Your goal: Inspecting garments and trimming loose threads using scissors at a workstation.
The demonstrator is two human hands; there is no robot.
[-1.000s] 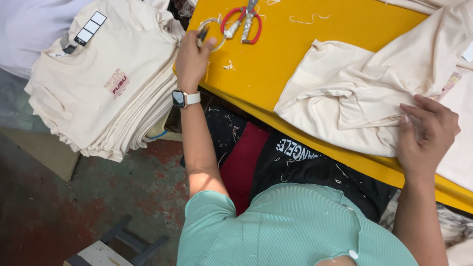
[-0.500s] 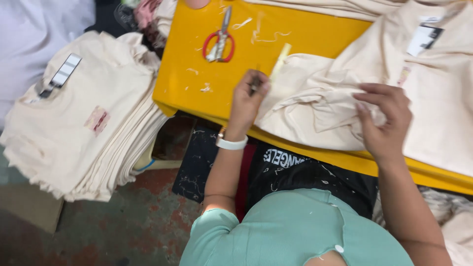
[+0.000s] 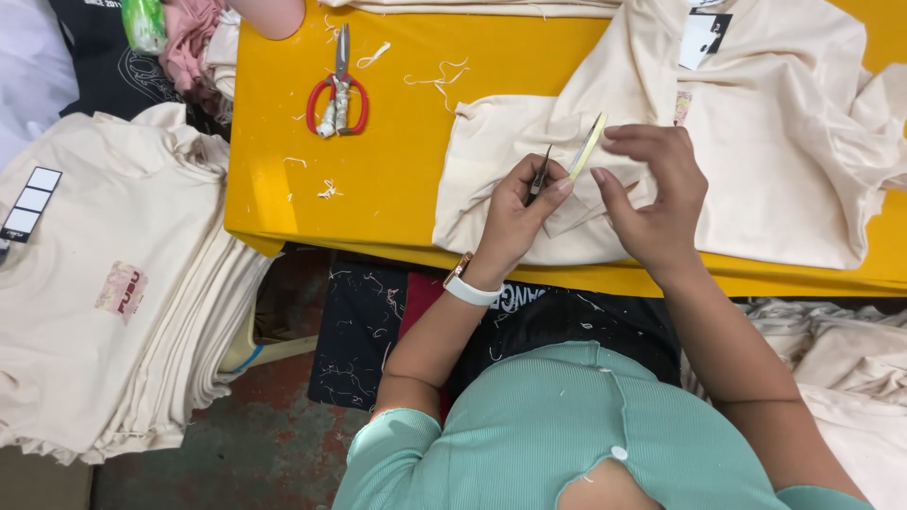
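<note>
A cream T-shirt [image 3: 756, 142] lies crumpled on the yellow table [image 3: 378, 189], with a hang tag near its collar. My left hand [image 3: 515, 222], with a white watch on the wrist, grips a small thread snipper [image 3: 567, 161] with a pale yellow handle over the shirt's folded sleeve. My right hand [image 3: 652, 194] pinches the cream fabric right beside the snipper's blades. Both hands meet at the shirt's near edge.
Red-handled scissors [image 3: 338, 90] lie on the table's far left among loose thread scraps. A tall stack of folded cream T-shirts [image 3: 113, 283] stands to the left below table height. More cream garments [image 3: 841, 378] pile at the right. Another person's arm [image 3: 269, 14] shows at the top.
My left hand moved from the scissors' side of the table to the shirt with the snipper. My right hand shifted to pinch the fabric next to it. The view panned left.
</note>
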